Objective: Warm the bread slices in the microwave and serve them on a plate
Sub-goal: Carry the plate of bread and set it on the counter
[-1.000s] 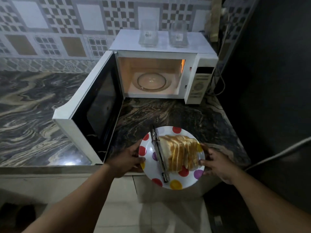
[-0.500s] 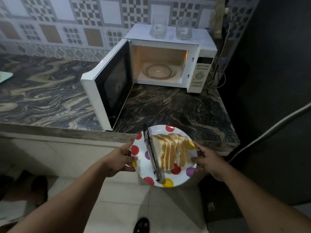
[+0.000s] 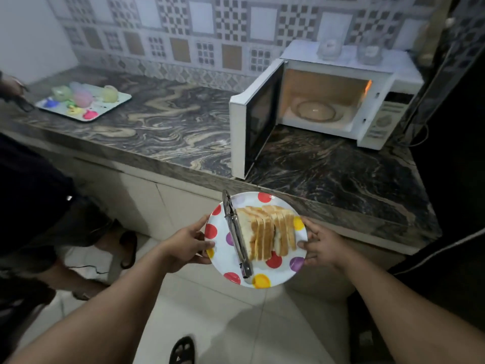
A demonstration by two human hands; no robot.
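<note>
A white plate with coloured dots (image 3: 273, 274) is held in the air in front of the counter edge. My left hand (image 3: 189, 243) grips its left rim and my right hand (image 3: 321, 245) grips its right rim. Several bread slices (image 3: 267, 233) stand in a row on it, with metal tongs (image 3: 237, 235) lying to their left. The white microwave (image 3: 378, 111) stands at the back right of the counter, lit inside, with its door (image 3: 252, 122) swung wide open to the left and its glass turntable (image 3: 316, 111) bare.
The marble counter (image 3: 162, 127) runs left to a tray of coloured cups (image 3: 84, 101). Two clear jars (image 3: 329, 49) stand on top of the microwave. Another person in dark clothes (image 3: 31, 206) stands at the left. A cable hangs beside the microwave at the right.
The plate has been lifted off the counter and drawn back from its edge, held in both hands. The view has swung left, bringing the tray and the other person into sight.
</note>
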